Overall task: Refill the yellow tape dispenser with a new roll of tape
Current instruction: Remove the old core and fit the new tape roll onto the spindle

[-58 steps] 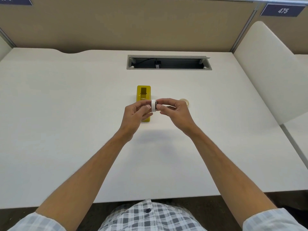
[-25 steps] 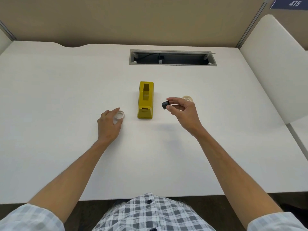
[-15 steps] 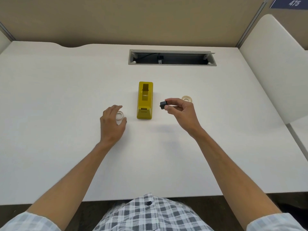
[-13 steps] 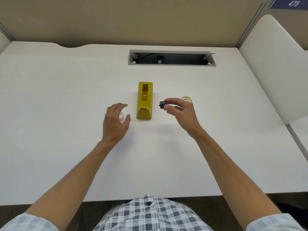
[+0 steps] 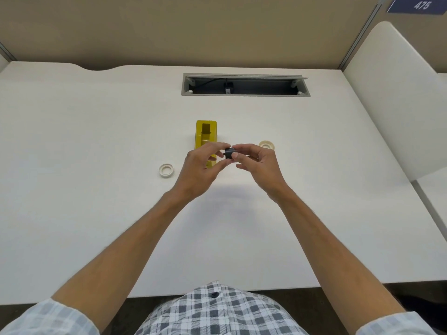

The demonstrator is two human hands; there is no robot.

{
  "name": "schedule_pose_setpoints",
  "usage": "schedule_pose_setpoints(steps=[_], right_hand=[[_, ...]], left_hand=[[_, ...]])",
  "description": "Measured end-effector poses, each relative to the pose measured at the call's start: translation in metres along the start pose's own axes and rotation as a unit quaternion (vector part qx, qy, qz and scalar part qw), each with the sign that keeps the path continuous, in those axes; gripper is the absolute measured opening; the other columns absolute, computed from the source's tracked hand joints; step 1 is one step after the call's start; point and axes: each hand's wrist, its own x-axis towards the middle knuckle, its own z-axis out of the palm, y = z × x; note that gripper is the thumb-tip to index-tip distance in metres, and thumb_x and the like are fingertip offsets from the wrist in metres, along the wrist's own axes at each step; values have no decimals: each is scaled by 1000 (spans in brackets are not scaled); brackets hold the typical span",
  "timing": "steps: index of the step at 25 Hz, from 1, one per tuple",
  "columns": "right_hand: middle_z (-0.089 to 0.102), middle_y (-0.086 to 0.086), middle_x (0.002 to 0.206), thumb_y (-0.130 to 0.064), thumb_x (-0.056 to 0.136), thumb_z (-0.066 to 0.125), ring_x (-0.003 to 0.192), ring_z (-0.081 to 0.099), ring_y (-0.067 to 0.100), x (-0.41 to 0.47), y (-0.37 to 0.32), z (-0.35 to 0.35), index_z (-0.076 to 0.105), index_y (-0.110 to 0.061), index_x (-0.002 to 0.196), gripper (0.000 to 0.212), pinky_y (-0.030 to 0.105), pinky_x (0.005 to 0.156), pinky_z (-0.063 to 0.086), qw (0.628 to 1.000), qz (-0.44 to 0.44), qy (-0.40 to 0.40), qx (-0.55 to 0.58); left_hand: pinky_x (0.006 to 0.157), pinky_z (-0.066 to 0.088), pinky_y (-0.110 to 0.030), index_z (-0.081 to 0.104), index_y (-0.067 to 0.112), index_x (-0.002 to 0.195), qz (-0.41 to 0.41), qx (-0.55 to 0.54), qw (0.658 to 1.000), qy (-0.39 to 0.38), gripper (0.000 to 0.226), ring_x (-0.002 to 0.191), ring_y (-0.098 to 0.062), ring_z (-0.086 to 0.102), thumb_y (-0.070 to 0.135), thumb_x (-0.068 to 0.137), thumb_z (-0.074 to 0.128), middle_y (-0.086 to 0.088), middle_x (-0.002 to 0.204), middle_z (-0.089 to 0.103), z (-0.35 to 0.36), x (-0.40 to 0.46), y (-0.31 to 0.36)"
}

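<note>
The yellow tape dispenser (image 5: 206,136) stands lengthwise mid-desk, its roll well open and empty. A small black spool core (image 5: 228,153) is held just above its near right. One white ring (image 5: 166,170) lies flat to the left, a paler tape roll (image 5: 266,144) to the right

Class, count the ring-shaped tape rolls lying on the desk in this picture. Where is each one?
2. One white ring lies left of the yellow dispenser, beside the left hand. The other ring lies right of the dispenser, just beyond the right hand. None seems hidden.
</note>
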Motion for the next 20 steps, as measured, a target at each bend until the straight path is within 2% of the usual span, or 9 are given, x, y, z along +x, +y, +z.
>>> schedule_pose_setpoints(steps=[5,8,10,12,15,20], right_hand=[[76,1,102,-24,91,70,91,74,16,9,8,-7,71,-14,110,22,26,81,59,1000,14,5,5],[73,-5,101,-33,87,72,89,72,11,23,22,-22,72,-17,108,26,26,81,56,991,17,74,-107],[70,-5,106,-29,85,72,91,69,9,35,35,-38,70,-16,110,28,27,83,53,959,-5,112,-261],[67,-2,116,-25,83,70,100,65,14,47,45,-54,66,-17,117,35,31,87,51,914,-11,114,-390],[58,1,129,-27,81,70,114,58,24,65,57,-71,59,-19,127,48,33,85,46,872,4,105,-478],[42,4,149,-46,89,62,132,43,28,88,66,-79,41,-18,146,66,43,99,42,807,43,40,-587]], left_hand=[[85,53,-16,67,13,118,-25,-33,999,12,29,95,-1,67,14,88,69,10,103,70,7,3,1],[84,52,-13,68,13,117,-52,-43,998,16,30,93,-1,68,12,87,70,9,103,71,9,6,0],[85,52,-15,68,13,118,-67,-55,996,19,31,95,-4,69,11,87,69,4,105,72,10,7,-2],[86,52,-15,68,13,119,-76,-68,994,25,33,97,-5,68,8,87,69,1,107,72,11,8,-3],[88,53,-18,67,17,120,-92,-87,992,29,37,98,-7,69,6,85,69,3,107,73,13,9,-5],[86,54,-19,71,20,114,-117,-117,986,33,34,98,-7,70,3,85,68,11,105,72,15,11,-9]])
